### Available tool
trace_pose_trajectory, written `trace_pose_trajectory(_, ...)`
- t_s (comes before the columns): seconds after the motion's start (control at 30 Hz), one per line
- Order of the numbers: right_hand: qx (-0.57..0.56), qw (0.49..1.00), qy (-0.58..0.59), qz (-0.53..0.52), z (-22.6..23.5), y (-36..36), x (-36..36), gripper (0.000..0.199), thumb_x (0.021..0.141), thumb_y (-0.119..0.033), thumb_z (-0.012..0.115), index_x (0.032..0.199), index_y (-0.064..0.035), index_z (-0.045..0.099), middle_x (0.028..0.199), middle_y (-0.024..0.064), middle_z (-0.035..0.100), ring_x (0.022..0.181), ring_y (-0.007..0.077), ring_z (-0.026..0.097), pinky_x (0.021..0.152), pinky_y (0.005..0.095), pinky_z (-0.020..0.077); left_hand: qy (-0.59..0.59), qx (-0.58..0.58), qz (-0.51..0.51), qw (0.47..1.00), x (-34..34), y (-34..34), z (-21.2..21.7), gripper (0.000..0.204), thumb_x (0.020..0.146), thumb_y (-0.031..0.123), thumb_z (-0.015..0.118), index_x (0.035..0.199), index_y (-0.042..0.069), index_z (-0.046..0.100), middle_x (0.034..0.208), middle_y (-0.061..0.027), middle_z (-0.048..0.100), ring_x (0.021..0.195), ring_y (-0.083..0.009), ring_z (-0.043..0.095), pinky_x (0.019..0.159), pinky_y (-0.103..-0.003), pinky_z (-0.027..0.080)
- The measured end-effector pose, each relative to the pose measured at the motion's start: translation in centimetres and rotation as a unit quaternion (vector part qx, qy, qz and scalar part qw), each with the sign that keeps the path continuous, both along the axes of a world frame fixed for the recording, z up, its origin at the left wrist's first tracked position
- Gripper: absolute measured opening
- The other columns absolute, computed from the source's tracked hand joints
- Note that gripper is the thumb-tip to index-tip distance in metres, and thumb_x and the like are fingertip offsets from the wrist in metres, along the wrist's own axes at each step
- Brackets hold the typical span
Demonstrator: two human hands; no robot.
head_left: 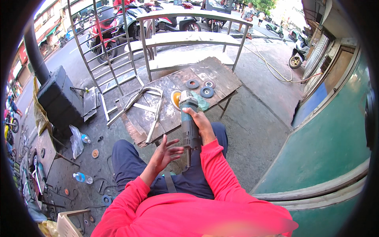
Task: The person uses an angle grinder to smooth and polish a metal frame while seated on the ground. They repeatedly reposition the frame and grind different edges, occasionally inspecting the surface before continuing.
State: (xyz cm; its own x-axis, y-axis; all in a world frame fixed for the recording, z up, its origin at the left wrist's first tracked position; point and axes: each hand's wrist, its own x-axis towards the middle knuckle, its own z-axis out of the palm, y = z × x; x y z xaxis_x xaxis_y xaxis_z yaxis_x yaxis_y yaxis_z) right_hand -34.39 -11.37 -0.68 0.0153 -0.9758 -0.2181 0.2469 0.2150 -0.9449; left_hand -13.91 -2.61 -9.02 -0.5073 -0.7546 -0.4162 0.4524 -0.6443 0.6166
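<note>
An angle grinder [190, 125] with a teal and dark body is held upright over my lap, its cord end pointing down. My right hand [202, 123] wraps round the grinder near its metal head. A yellow-orange disc [176, 100] is fitted at the head's left side. Beside the lower body, my left hand [163, 156] has its fingers spread, close to the grinder's rear end. In front stands a worn wooden table [185, 77]. Several grinding discs [206, 92] lie on it, next to a crumpled greenish plastic bag [202, 102]. A bent metal frame [156, 112] rests on the table's left part.
A metal grille [103, 47] and a white-topped bench frame [189, 38] stand beyond the table. To the left are a black box [63, 98], water bottles [82, 177] and cords on the floor. A green panel [316, 138] borders the right. Motorcycles [103, 41] line the street.
</note>
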Motion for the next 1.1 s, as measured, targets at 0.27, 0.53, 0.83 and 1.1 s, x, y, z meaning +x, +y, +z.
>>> trace_pose_trajectory(0.27, -0.045, 0.998, 0.016, 0.042, -0.1, -0.4, 2.7, 0.044, 0.072, -0.037, 0.076, 0.094, -0.0004, 0.063, 0.074, 0.0048, 0.060, 0.052, 0.0140, 0.057, 0.045, 0.0287, 0.0460, 0.156, -0.011, -0.117, 0.981, -4.2, -0.1, 2.3, 0.062, 0.093, 0.059, 0.048, 0.126, 0.006, 0.050, 0.098, -0.0137, 0.060, 0.084, -0.0213, 0.059, 0.071, -0.031, 0.047)
trace_pose_trajectory(0.53, -0.055, 0.995, 0.037, 0.071, 0.4, -0.1, 4.2, 0.046, 0.073, -0.040, 0.073, 0.096, -0.0029, 0.061, 0.074, 0.0029, 0.057, 0.054, 0.0130, 0.056, 0.046, 0.0272, 0.0455, 0.226, 0.001, -0.113, 0.968, -3.2, -0.5, 0.3, 0.042, 0.090, 0.045, 0.061, 0.109, 0.008, 0.056, 0.087, -0.0098, 0.061, 0.070, -0.0159, 0.057, 0.057, -0.026, 0.044)
trace_pose_trajectory(0.83, -0.111, 0.981, 0.123, 0.099, 1.0, -0.1, 7.7, 0.043, 0.077, -0.042, 0.074, 0.092, -0.0016, 0.069, 0.074, 0.0031, 0.064, 0.063, 0.0106, 0.060, 0.054, 0.0271, 0.0467, 0.069, -0.119, 0.023, 0.990, -1.1, -1.0, 2.9, 0.037, 0.077, 0.013, 0.072, 0.108, 0.003, 0.054, 0.089, -0.0134, 0.066, 0.073, -0.0210, 0.064, 0.059, -0.029, 0.047)
trace_pose_trajectory(1.1, -0.063, 0.971, 0.155, 0.173, -1.1, -0.9, 7.3, 0.050, 0.087, -0.046, 0.067, 0.095, 0.0032, 0.067, 0.083, 0.0086, 0.067, 0.070, 0.0153, 0.065, 0.063, 0.0287, 0.0533, -0.021, -0.185, 0.044, 0.981, 5.7, -3.0, 1.3, 0.045, 0.070, 0.009, 0.073, 0.109, -0.001, 0.053, 0.090, -0.0156, 0.068, 0.079, -0.0223, 0.070, 0.064, -0.031, 0.053)
